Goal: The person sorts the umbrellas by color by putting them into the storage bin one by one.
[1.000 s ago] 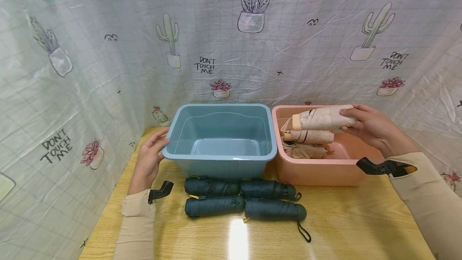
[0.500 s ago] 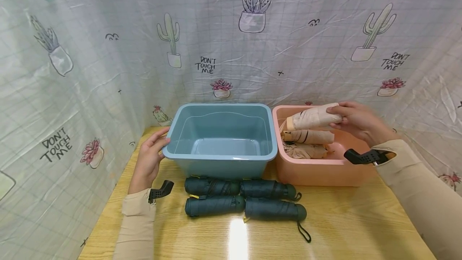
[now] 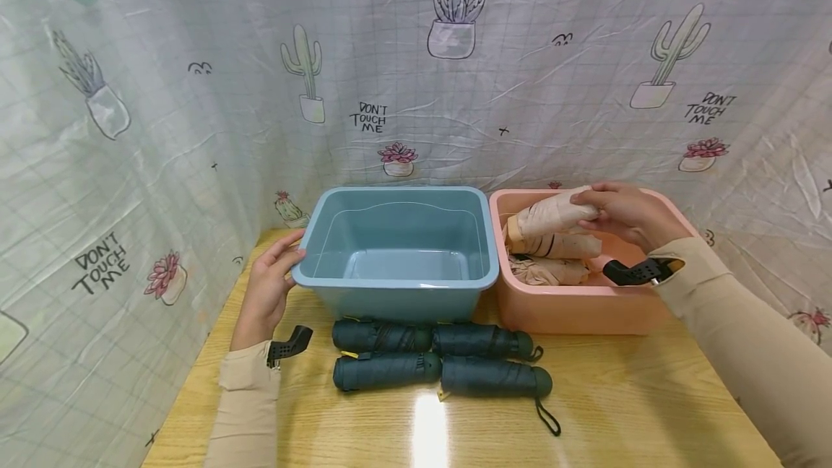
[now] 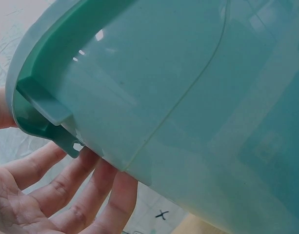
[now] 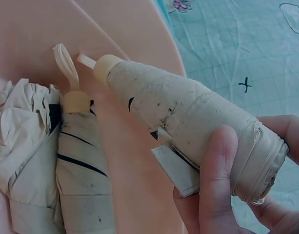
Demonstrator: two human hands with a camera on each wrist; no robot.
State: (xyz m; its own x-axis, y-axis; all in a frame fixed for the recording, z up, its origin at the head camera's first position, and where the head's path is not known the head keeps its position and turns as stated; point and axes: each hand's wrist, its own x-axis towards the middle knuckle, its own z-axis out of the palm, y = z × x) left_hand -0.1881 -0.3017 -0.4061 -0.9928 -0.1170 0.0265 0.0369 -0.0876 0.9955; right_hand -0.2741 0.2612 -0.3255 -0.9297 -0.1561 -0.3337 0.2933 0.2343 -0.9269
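Note:
At the left end of the blue plastic tub, my left hand holds its rim. The left wrist view has those fingers against the tub's outer wall, with the thumb up by the rim. My right hand grips a folded beige umbrella by its wider end, tilted, over the back left of the pink tub. Its pale handle end points toward the pink tub's left wall. Below it in that tub lie another folded beige umbrella and a looser crumpled beige one.
Several folded dark umbrellas lie in two rows on the wooden table, in front of the blue tub. One has a wrist loop trailing forward. A cactus-print curtain hangs close behind and at the sides.
My right hand has carried the beige umbrella left and slightly lower in the pink tub, tilting its handle end down. My left hand has stayed on the blue tub's rim.

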